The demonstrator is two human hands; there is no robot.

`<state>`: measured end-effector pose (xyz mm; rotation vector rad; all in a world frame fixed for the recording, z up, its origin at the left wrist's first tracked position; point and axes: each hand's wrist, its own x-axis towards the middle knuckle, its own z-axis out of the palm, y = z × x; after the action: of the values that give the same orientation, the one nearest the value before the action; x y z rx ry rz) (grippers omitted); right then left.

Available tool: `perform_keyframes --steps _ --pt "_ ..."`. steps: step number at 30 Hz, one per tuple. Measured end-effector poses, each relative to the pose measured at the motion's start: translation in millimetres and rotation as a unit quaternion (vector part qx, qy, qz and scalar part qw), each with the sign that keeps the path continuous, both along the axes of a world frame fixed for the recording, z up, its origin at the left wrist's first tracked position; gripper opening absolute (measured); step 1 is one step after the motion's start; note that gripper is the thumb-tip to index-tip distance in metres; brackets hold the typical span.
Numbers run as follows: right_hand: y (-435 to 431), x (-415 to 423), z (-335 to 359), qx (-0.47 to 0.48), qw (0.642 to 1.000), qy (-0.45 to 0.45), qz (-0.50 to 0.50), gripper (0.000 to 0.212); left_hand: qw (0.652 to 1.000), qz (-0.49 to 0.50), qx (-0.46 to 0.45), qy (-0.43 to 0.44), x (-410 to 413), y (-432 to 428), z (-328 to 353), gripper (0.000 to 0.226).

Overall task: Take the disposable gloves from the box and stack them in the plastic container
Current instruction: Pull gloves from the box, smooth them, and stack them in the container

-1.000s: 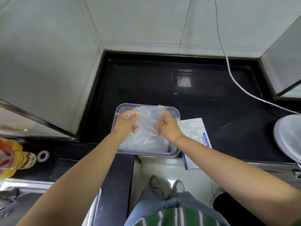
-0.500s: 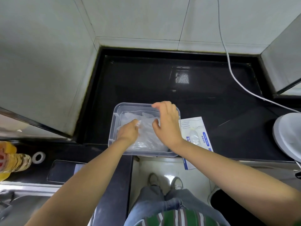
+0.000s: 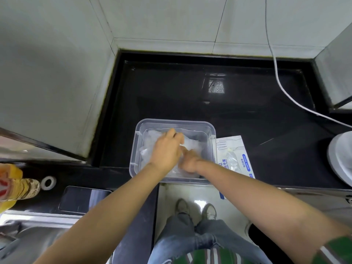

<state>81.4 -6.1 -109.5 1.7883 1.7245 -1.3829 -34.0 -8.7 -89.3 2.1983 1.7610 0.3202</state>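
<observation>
Down at the near edge of the black counter (image 3: 171,92), both hands are working inside the plastic container (image 3: 175,121). The left hand (image 3: 165,151) is lying on top of the clear disposable gloves (image 3: 194,144), its back turned to the camera and its fingers bending down over the far part of the pile. Whether they are pinching the film or only pressing it flat, I cannot tell. The right hand (image 3: 190,161) is sitting just beside it, low at the near right of the container and partly under the left. Its fingers are hidden, so I cannot tell their state either. The gloves are lying loose and crumpled in the container, covering most of its floor. Just to the right, touching or nearly touching the container wall, the box (image 3: 228,141) is lying flat, with a bit of clear film (image 3: 231,159) poking from its opening.

I am reading this as the stacking step: a glove is being settled and smoothed onto the pile rather than fetched. By my judgement the next move is calling for a free hand going right to the box, pinching that film at the opening and drawing one glove out cleanly. The thin plastic is likely clinging and dragging its neighbours, so the other hand holding the pile or the box down looks wise.
</observation>
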Motion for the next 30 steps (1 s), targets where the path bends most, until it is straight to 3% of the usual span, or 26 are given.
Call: perform_keyframes --steps 2,4,6,11,14,17,19,21,24,27,30 --pt "1 3 -3 -0.005 1.0 0.002 -0.001 0.065 0.981 0.023 -0.194 -0.007 7 3 -3 0.027" --pt "0 8 -2 -0.018 1.0 0.007 -0.021 0.075 0.931 0.063 -0.359 0.034 0 3 -16 0.049" --pt "-2 12 -2 -0.023 0.999 -0.004 -0.045 0.081 0.908 0.098 -0.406 0.035 -11 0 -26 0.068" --pt "-5 10 1 -0.025 0.995 -0.043 -0.087 0.089 0.905 0.092 -0.415 0.002 -16 -2 -30 0.073" --pt "-2 8 11 -0.01 0.998 -0.051 -0.046 0.077 0.91 0.103 -0.402 -0.015 -16 -4 -27 0.058" --pt "6 15 28 0.091 0.991 0.088 -0.049 0.044 0.943 0.121 -0.311 0.015 -14 -3 -17 0.035" --pt "11 27 49 0.187 0.952 0.21 -0.125 0.023 0.961 0.138 -0.239 0.007 -6 -3 -6 0.023" --pt "20 48 66 0.291 0.907 0.242 -0.184 0.022 0.975 0.137 -0.173 -0.007 9 -1 9 0.02" --pt "29 88 72 0.34 0.89 0.187 -0.241 0.022 0.981 0.126 -0.118 -0.083 39 4 32 0.023" --pt "21 133 58 0.28 0.931 0.076 -0.222 0.023 0.981 0.088 -0.105 -0.139 78 7 50 0.02" --pt "-4 155 40 0.188 0.976 -0.052 -0.092 0.021 0.976 0.03 -0.133 -0.172 113 0 55 0.017"
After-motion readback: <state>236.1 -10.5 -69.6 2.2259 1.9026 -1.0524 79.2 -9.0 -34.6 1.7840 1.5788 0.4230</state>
